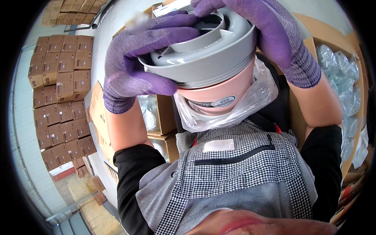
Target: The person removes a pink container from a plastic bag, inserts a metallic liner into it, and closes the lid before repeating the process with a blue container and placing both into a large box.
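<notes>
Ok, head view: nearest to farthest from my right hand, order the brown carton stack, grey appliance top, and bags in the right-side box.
1. Grey appliance top: your right hand touches it.
2. Bags: off to the right.
3. Brown carton stack: background, far left.

Purple knit gloves [117,74] with speckled cuffs [118,103] cover the left hand [135,58] and right hand [274,33]. The round plastic top [203,72] is grey, the rounded plastic body [243,80] pink, the thin plastic bag [265,86] translucent white. The cloth apron [231,172] is black-and-white checked; stacked cardboard cartons [64,84] are brown.
</notes>
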The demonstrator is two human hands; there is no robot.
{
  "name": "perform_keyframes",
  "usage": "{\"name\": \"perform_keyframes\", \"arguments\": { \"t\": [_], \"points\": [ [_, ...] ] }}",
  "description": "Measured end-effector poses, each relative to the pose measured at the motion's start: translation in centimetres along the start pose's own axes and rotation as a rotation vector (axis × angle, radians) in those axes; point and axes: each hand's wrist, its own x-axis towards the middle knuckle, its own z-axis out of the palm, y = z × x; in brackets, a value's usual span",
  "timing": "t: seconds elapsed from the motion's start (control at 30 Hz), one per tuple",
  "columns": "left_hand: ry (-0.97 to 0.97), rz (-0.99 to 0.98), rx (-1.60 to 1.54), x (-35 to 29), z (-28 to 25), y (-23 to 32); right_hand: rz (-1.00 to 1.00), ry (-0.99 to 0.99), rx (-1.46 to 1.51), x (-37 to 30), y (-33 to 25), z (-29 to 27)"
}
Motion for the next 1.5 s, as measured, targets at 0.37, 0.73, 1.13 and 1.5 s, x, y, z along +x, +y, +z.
{"name": "perform_keyframes", "arguments": {
  "t": [0.37,0.73,1.13,1.5],
  "points": [
    [0.114,-0.029,0.101,0.0,2.4,-0.1,-0.216,-0.181,0.084,1.6,6.2,-2.5],
    [0.19,-0.443,0.521,5.9,6.4,2.5,0.364,-0.056,1.057,1.6,9.9,-3.7],
    [0.747,0.029,-0.074,2.6,7.6,-0.8,-0.115,0.034,-0.074,1.0,5.9,-3.5],
    [1.06,-0.245,-0.562,1.3,8.2,-10.0,-0.087,0.056,-0.36,1.1,0.4,-0.9]
  ]
}}
